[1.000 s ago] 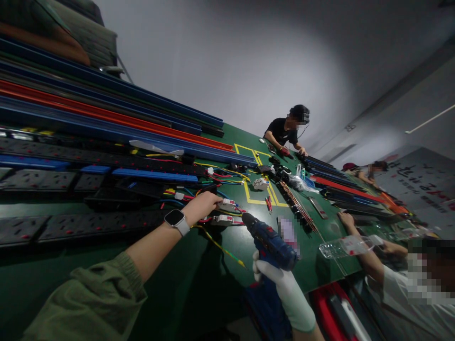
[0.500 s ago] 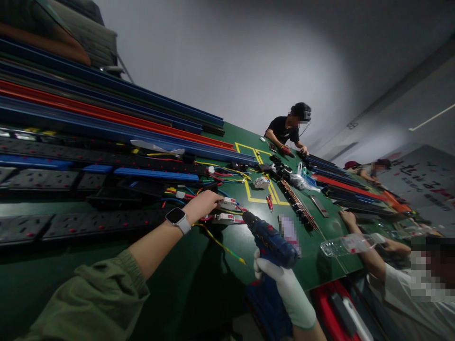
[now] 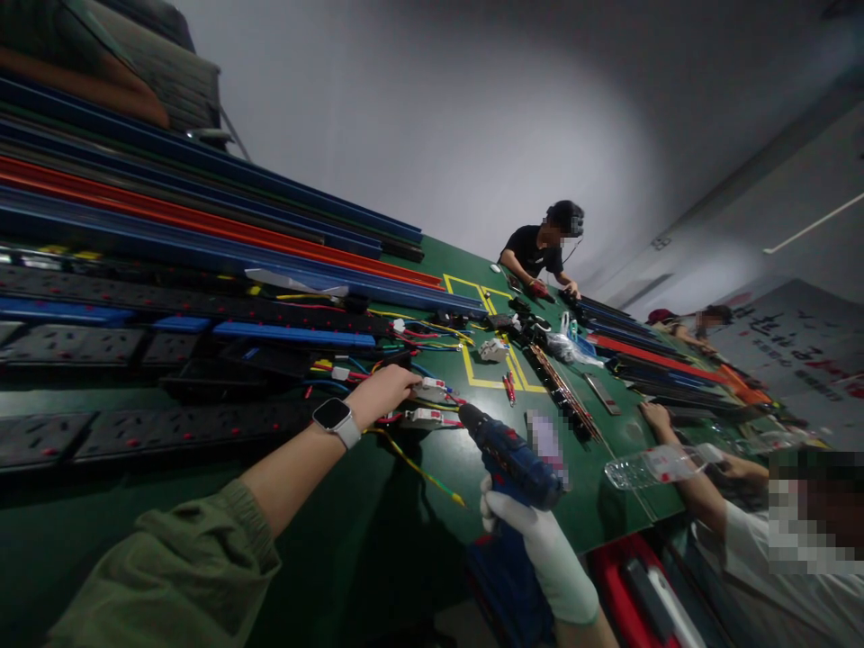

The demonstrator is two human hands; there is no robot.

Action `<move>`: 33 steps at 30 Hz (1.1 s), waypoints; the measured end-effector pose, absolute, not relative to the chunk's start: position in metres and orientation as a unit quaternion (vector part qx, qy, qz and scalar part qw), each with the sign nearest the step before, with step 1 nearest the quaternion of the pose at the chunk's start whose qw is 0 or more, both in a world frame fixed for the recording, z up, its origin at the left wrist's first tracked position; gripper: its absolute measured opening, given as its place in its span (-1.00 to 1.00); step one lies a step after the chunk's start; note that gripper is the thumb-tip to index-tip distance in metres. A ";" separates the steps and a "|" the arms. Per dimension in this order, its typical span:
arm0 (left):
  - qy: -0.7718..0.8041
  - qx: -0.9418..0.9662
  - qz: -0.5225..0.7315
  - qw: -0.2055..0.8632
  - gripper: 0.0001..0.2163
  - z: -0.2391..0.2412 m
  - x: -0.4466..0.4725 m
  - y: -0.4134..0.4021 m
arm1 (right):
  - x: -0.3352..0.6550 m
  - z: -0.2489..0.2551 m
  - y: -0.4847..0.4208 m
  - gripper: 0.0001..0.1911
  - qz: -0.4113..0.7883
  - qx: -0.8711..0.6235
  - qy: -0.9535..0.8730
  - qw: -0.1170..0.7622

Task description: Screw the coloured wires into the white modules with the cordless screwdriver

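My left hand (image 3: 386, 392), bare and wearing a watch on the wrist, has its fingers closed on a white circuit breaker (image 3: 433, 389) with wires at its ends. Just below it lies a second circuit breaker (image 3: 430, 418), also wired. In a white glove, my right hand (image 3: 533, 535) grips the handle of a blue cordless drill (image 3: 518, 457). The drill's nose points left at the two breakers; whether its bit touches one, I cannot tell. A yellow-green wire (image 3: 422, 466) trails over the table beneath them.
Socket strips (image 3: 155, 427) and long blue and orange rails (image 3: 222, 219) fill the left of the green table (image 3: 432, 522). Another breaker (image 3: 495, 350), copper strips (image 3: 560, 387) and a plastic bottle (image 3: 652, 468) lie to the right. Co-workers stand beyond and at right.
The view has shifted slightly, moving the far table and co-workers a little left. Both hands keep their hold, and the drill stays at the breakers.
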State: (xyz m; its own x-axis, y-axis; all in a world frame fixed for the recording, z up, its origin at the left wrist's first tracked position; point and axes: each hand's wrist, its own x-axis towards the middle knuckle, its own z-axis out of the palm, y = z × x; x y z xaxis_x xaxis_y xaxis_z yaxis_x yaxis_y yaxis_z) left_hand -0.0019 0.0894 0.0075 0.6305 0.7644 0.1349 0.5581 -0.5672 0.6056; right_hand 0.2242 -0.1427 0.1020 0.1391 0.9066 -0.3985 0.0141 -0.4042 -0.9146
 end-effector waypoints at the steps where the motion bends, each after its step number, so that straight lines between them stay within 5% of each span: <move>1: 0.383 0.864 0.196 0.262 -0.74 0.008 -0.002 0.089 | 0.224 0.102 -0.142 -0.70 0.548 -0.637 -0.358 0.407; 33: 0.382 0.868 0.190 0.254 -0.75 0.002 0.000 0.092 | 0.224 0.102 -0.142 -0.63 0.543 -0.639 -0.366 0.403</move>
State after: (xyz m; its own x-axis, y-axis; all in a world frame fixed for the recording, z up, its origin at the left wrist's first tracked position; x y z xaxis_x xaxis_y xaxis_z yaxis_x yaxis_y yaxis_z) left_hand -0.0005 0.0917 0.0020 0.6363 0.7592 0.1368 0.5663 -0.5801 0.5854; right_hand 0.2245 -0.1419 0.1025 0.1416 0.9060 -0.3990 0.0302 -0.4068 -0.9130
